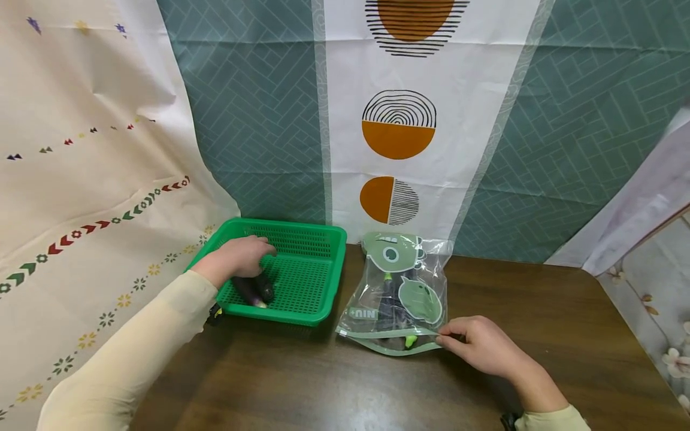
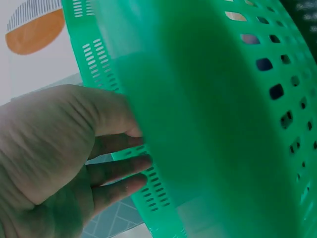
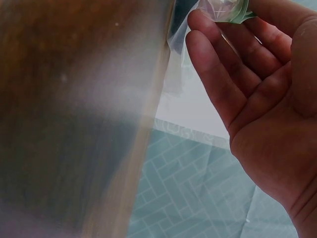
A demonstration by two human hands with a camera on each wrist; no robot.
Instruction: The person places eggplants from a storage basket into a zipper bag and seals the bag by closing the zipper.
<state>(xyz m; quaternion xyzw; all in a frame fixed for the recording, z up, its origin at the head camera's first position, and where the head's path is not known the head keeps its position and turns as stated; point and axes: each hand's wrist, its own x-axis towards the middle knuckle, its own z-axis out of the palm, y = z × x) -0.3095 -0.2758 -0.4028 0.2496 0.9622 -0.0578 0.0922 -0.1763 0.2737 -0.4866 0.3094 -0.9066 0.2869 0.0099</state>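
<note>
My left hand (image 1: pixel 242 254) reaches over the left side of a green plastic basket (image 1: pixel 336 269), its fingers loosely bent and holding nothing. Beneath it, dark purple eggplants (image 1: pixel 249 292) lie in the basket, partly hidden by the hand. In the left wrist view the fingers (image 2: pixel 119 191) show in front of the basket's wall. With thumb and fingers my right hand (image 1: pixel 480 344) pinches the right end of the opening of a clear zip bag (image 1: pixel 356 299) with green prints. Inside the bag are long dark vegetables with bright green ends (image 1: pixel 411 341), lying lengthwise.
Basket and bag sit side by side on a dark brown wooden table (image 1: pixel 291 383). A patterned curtain (image 1: pixel 259 120) hangs behind the table's back edge. A cream patterned cloth (image 1: pixel 81 209) borders the left, and a flowered cloth (image 1: pixel 647 317) lies at the right.
</note>
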